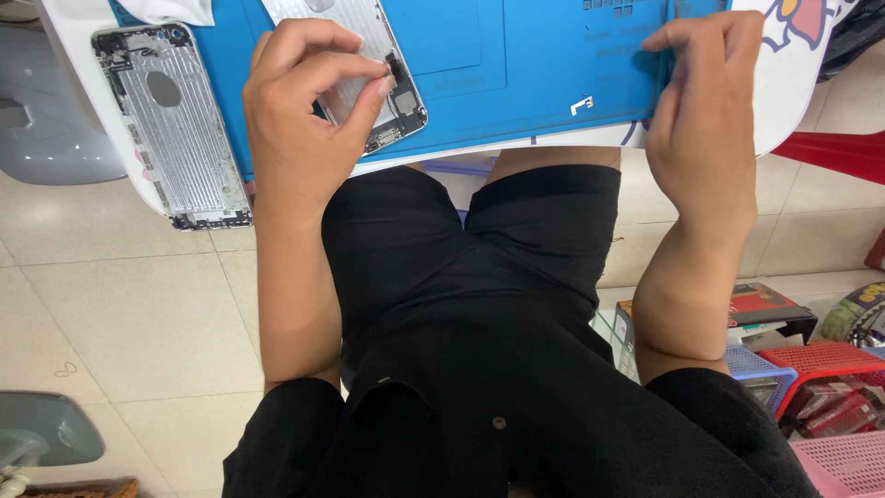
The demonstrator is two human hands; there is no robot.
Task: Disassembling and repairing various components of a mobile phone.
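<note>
Clearly the riskiest spot was the near edge of the worktop (pixel 793 83), where everything sat close to the drop onto the tiled floor (pixel 138 314). The left hand (pixel 309 101) was curled, its thumb and forefinger pinched together on a small part at the lower end of a stripped silver phone housing (pixel 383 74), which lay tilted on the blue repair mat (pixel 516 65) with its bottom corner reaching the mat's front border. Whatever sat between those fingertips was too small to make out. A slip of that pinch could have bent a fragile connector, or flicked a tiny piece off the edge and into the lap or onto the floor, where it would have been hard to find.

The right hand (pixel 705 101) lay with fingers bent over the mat's right border, gripping or pressing it; I could not tell which. If it tugged, the mat might have shifted and carried the housing with it.

A second bare housing (pixel 171 129) rested at the far left, beyond the mat, its lower end just at the worktop's rim. A nudge from the left forearm could have tipped it over.
</note>
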